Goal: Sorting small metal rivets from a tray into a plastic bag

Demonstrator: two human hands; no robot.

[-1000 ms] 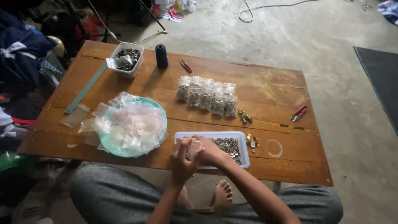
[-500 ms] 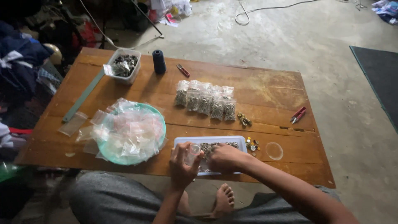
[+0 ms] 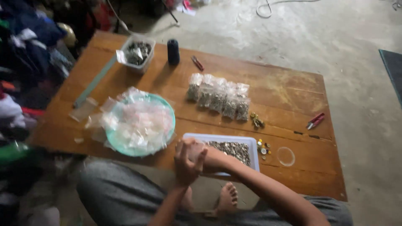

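at the far left of the low wooden table a long pale green ruler lies slantwise, with a clear tub of small dark bits above it. next comes a green bowl heaped with empty clear plastic bags, and behind it a black spool. at the near edge the left hand and right hand are pressed together, both closed on a small clear bag; what is in it cannot be made out. they hover over the left end of a white tray of small metal pieces. beyond it lies a row of filled bags, then loose beads, a clear ring and red snips on the right.
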